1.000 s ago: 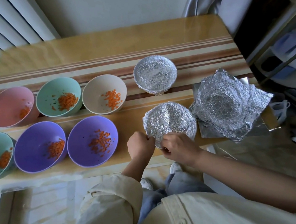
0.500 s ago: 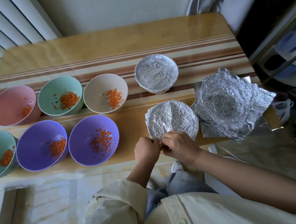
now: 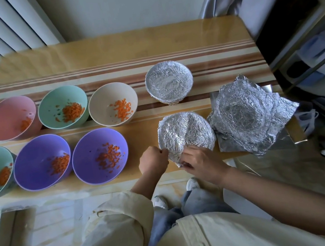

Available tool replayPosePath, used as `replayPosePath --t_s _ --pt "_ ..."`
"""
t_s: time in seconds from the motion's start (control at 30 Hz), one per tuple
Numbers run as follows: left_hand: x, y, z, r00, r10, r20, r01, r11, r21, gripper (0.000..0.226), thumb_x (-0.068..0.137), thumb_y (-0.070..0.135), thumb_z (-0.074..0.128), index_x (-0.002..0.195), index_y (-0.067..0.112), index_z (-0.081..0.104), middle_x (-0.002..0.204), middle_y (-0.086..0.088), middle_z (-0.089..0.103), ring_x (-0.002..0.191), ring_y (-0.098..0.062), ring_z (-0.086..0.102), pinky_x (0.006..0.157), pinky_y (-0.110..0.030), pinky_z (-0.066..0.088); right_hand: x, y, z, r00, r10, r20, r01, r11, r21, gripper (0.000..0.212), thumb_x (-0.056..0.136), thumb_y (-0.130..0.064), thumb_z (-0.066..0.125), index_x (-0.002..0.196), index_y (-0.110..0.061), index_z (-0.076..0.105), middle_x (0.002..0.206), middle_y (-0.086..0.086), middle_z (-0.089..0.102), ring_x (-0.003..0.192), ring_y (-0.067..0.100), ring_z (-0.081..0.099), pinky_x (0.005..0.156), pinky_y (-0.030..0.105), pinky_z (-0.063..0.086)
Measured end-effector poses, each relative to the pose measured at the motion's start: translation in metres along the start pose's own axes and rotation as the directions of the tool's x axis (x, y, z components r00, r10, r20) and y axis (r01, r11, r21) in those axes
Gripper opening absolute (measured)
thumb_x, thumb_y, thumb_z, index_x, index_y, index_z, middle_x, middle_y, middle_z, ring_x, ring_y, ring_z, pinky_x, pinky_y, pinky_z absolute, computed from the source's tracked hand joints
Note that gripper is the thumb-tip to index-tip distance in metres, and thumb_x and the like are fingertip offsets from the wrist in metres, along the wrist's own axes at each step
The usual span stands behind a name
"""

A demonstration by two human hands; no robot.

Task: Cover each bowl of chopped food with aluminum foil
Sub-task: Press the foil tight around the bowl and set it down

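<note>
Fig.: foil-covered bowl (image 3: 186,134), near table edge | my left hand (image 3: 153,161): fingers curled, pinching its near rim | my right hand (image 3: 201,164): fingers curled, gripping the same rim.

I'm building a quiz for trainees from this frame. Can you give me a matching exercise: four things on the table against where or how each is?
Things:
1. pink bowl
2. cream bowl
3. front foil-covered bowl
4. crumpled foil sheets

States:
a. left hand and right hand pinch its near edge
b. back row, far left
c. right end of the table
d. back row, third from left

Pairs: 1-b, 2-d, 3-a, 4-c
</note>
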State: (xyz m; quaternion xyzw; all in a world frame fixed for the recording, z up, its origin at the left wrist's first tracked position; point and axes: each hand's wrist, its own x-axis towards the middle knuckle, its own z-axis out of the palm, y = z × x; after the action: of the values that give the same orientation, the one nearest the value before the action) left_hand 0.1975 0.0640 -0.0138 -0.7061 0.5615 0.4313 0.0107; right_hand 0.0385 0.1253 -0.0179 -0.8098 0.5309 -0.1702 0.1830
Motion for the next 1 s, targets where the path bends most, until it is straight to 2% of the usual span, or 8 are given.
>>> replayPosePath --t_s 0.17,0.3,0.37,0.47,0.6,0.7,0.87,1.0 --pt "-0.005 -0.005 0.005 0.994 -0.008 -0.104 0.001 0.998 -0.066 0.049 0.090 0.046 0.047 0.072 0.006 0.070 0.074 -0.010 0.071 0.078 -0.031 0.067 0.071 -0.031 0.052 0.007 0.001 0.009 0.999 0.031 -0.044 -0.030 0.999 0.032 0.018 0.067 0.002 0.076 0.065 -0.008 0.061 0.068 0.001 0.056 0.065 0.017 0.054 0.053 0.028 0.045" --pt "-0.023 -0.006 0.018 0.970 -0.025 -0.242 -0.012 0.989 -0.150 0.051 0.081 0.055 0.059 0.059 0.009 0.055 0.057 -0.013 0.053 0.063 -0.032 0.052 0.057 -0.033 0.038 0.007 -0.001 0.011 0.995 0.074 -0.062 -0.070 0.996 0.060 0.021 0.066 0.002 0.075 0.065 -0.009 0.058 0.068 0.001 0.054 0.064 0.019 0.054 0.053 0.028 0.043" --pt "-0.025 -0.005 0.022 0.970 -0.062 -0.235 0.000 0.967 -0.256 0.045 0.075 0.046 0.057 0.058 0.004 0.060 0.049 -0.010 0.048 0.055 -0.032 0.045 0.055 -0.033 0.042 0.007 -0.002 0.012 0.995 0.082 -0.062 -0.078 0.995 0.064 0.021 0.065 0.002 0.076 0.065 -0.009 0.058 0.067 0.001 0.055 0.064 0.019 0.054 0.052 0.028 0.044" --pt "-0.023 -0.001 0.021 0.970 -0.135 -0.201 0.051 0.925 -0.377 0.029 0.076 0.027 0.061 0.054 0.008 0.068 0.050 -0.009 0.063 0.060 -0.036 0.063 0.055 -0.028 0.045 0.007 -0.003 0.014 0.993 0.101 -0.061 -0.097 0.993 0.062 0.021 0.065 0.002 0.076 0.066 -0.011 0.059 0.068 0.001 0.056 0.064 0.018 0.055 0.055 0.023 0.040" --pt "-0.023 -0.004 0.023 0.974 -0.155 -0.167 0.065 0.891 -0.450 0.030 0.069 0.038 0.064 0.060 0.009 0.070 0.049 -0.008 0.059 0.051 -0.034 0.057 0.066 -0.043 0.059 0.008 -0.003 0.014 0.991 0.112 -0.079 -0.107 0.993 0.058 0.021 0.067 0.001 0.075 0.066 -0.011 0.058 0.068 0.001 0.054 0.064 0.018 0.053 0.057 0.020 0.033" --pt "-0.024 -0.002 0.023 0.972 -0.159 -0.175 0.065 0.890 -0.452 0.029 0.075 0.022 0.064 0.048 0.012 0.068 0.052 -0.007 0.067 0.060 -0.029 0.070 0.065 -0.039 0.058 0.008 -0.004 0.016 0.993 0.098 -0.074 -0.093 0.994 0.066 0.022 0.067 0.000 0.076 0.067 -0.010 0.057 0.069 0.001 0.053 0.063 0.018 0.052 0.055 0.022 0.035" --pt "-0.014 0.002 0.010 0.969 -0.151 -0.197 0.070 0.928 -0.367 0.031 0.076 0.023 0.064 0.047 0.013 0.067 0.054 -0.008 0.068 0.062 -0.025 0.071 0.069 -0.035 0.058 0.004 0.005 0.002 0.996 0.089 -0.018 -0.087 0.993 0.085 0.027 0.067 -0.021 0.085 0.081 -0.009 0.066 0.080 0.001 0.058 0.073 0.016 0.056 0.062 0.024 0.043" --pt "-0.006 0.000 0.004 0.971 -0.129 -0.202 0.059 0.945 -0.321 0.034 0.076 0.022 0.066 0.044 0.014 0.065 0.056 -0.009 0.069 0.063 -0.026 0.072 0.073 -0.036 0.059 -0.002 0.007 -0.004 1.000 0.013 -0.009 -0.013 1.000 0.018 0.021 0.066 -0.009 0.084 0.074 -0.009 0.064 0.076 0.001 0.058 0.070 0.017 0.056 0.060 0.024 0.043"
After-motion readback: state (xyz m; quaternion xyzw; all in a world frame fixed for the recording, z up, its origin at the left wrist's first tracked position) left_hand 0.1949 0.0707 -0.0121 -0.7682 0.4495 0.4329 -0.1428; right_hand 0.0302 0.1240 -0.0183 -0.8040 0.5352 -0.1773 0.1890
